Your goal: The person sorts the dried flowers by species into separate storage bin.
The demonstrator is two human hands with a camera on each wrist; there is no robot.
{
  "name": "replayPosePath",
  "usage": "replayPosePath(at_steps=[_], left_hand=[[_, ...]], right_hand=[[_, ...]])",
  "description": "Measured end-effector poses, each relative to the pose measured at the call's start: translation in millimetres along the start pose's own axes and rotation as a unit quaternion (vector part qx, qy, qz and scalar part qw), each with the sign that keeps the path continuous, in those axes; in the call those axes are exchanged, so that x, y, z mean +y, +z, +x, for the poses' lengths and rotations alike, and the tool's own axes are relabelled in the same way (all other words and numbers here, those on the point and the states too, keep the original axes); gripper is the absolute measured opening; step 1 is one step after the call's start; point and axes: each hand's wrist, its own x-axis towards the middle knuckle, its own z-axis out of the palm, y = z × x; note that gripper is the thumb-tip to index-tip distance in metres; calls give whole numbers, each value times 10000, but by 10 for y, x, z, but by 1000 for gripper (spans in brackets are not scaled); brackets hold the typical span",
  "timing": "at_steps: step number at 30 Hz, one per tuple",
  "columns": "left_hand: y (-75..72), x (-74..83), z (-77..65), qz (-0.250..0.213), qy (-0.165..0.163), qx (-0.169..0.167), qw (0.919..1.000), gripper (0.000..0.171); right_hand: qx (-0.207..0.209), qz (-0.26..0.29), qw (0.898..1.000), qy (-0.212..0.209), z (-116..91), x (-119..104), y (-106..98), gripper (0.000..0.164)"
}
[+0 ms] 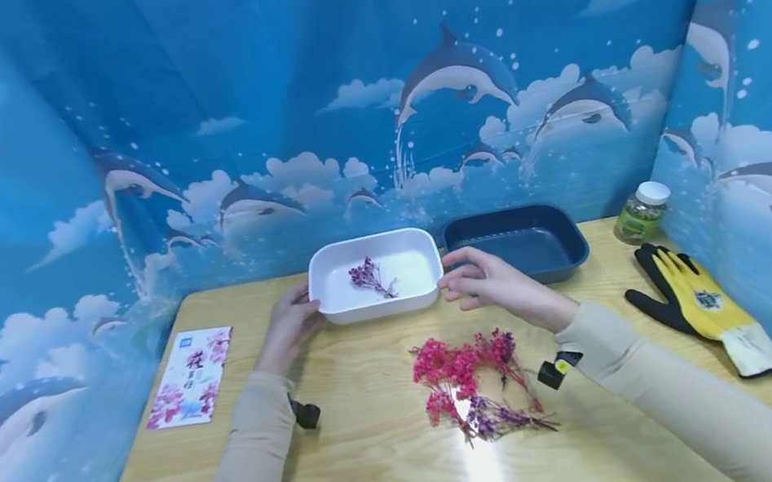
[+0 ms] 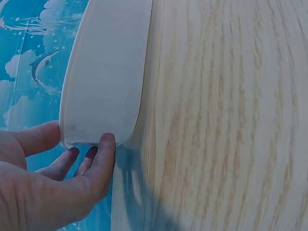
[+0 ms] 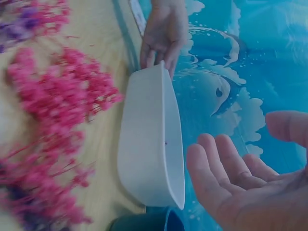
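Observation:
A white rectangular tray (image 1: 381,308) stands at the back middle of the table, with a small purple dried-flower sprig (image 1: 365,274) inside. My left hand (image 1: 291,323) grips its left end; in the left wrist view, that hand's fingertips (image 2: 107,140) rest against the end wall and rim. Just off the opposite end is my right hand (image 1: 489,286), its fingers loosely bent and holding nothing. The right wrist view shows a small gap between those fingers (image 3: 226,159) and the tray's rim. Pink dried flowers (image 1: 448,364) and purple sprigs (image 1: 495,417) lie in front of the right hand.
A dark blue tray (image 1: 527,246) stands right beside the white one. Farther right are a jar with a white lid (image 1: 641,213) and a yellow-black glove (image 1: 706,303). A floral-printed packet (image 1: 190,377) lies at left. A dolphin-print curtain (image 1: 336,100) hangs behind the table.

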Motion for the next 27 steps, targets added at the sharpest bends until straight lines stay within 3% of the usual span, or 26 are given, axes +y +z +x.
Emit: replayPosePath(at_steps=[8, 13, 19, 23, 27], left_hand=[[11, 42, -24, -39, -62, 55, 10000, 64], [26, 52, -29, 20, -74, 61, 10000, 64], [22, 55, -19, 11, -101, 30, 9999, 65], [15, 57, -12, 30, -143, 39, 9999, 65], [8, 45, 18, 35, -158, 34, 9999, 65]], right_hand=[[-30, -627, 9970, -442, -414, 205, -4, 51], [39, -1273, 9881, -861, -631, 334, 66, 52], [-145, -1795, 9783, -1022, -855, 505, 187, 59], [-133, -2673, 9553, -1254, -972, 622, 287, 65], [47, -3747, 9148, -1509, -1089, 724, 417, 70]])
